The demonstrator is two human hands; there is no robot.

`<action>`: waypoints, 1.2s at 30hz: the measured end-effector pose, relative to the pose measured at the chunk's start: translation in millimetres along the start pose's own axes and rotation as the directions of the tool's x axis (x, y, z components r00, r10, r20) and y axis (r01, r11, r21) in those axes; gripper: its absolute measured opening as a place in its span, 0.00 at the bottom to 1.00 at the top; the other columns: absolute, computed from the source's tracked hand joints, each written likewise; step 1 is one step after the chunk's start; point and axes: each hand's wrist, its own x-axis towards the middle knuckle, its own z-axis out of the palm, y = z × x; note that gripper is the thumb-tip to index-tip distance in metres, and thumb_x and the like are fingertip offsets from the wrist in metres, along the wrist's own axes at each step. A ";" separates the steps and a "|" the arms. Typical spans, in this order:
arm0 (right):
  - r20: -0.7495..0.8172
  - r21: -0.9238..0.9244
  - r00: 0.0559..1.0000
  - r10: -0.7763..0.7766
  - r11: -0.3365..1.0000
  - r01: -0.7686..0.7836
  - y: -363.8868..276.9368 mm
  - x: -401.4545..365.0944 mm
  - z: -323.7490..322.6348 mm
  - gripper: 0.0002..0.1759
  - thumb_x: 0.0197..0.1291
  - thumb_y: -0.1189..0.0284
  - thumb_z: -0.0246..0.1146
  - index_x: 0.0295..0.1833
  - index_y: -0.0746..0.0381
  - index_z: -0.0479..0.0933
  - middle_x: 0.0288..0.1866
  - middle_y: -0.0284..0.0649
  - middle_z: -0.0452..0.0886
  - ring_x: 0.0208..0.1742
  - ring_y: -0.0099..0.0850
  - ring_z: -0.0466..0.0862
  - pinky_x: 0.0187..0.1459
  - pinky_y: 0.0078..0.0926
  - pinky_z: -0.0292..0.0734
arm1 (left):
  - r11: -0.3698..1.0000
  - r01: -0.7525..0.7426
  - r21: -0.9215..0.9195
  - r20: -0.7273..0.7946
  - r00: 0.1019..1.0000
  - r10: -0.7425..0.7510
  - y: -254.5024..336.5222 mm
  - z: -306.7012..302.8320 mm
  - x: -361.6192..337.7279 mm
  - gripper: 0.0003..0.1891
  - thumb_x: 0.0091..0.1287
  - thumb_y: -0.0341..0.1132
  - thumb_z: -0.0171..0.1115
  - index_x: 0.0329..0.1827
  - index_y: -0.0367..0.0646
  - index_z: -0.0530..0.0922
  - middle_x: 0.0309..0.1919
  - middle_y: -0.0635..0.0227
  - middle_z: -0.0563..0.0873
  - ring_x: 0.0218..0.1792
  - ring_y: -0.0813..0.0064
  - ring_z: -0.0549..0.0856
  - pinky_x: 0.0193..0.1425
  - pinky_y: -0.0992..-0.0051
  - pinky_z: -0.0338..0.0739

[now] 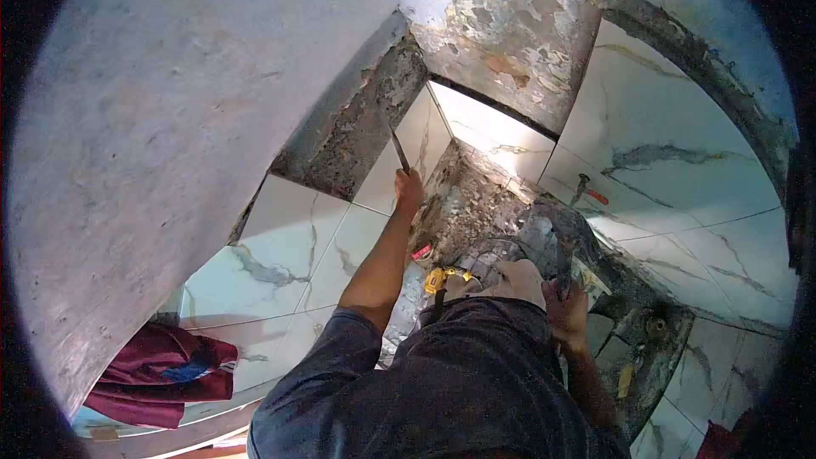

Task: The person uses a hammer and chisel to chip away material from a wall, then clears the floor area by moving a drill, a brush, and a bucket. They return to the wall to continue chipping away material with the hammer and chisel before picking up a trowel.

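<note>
My left hand (409,190) is closed around the handle of a long thin blade-like tool (399,150). The tool's tip points up toward the rough grey cement strip (353,127) above a white marbled wall tile (408,149). Low on the right, my right hand (567,314) is closed around the lower end of a dark tool (564,263), whose exact shape is hard to make out in the shadow. A yellow tape measure (436,280) is at my waist, near a small red object (422,252).
Rubble (484,204) covers the floor corner. A tool with a red handle (597,196) is at the right, beside marbled tiles (671,136). Maroon cloth (170,370) hangs lower left. Bare, flaking wall (510,34) stands above the tiles. A dark pipe opening (655,325) is at lower right.
</note>
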 end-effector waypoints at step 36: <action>0.478 0.577 0.870 0.121 0.703 -0.415 9.8 141.8 199.2 0.21 0.60 0.66 0.59 0.52 0.67 0.63 0.28 0.36 0.73 0.28 0.23 0.73 0.27 0.22 0.67 | 0.777 0.215 -0.592 -0.171 0.908 -0.382 122.3 130.8 2.0 0.14 0.69 0.49 0.44 0.35 0.48 0.66 0.17 0.74 0.69 0.16 0.76 0.70 0.18 0.70 0.64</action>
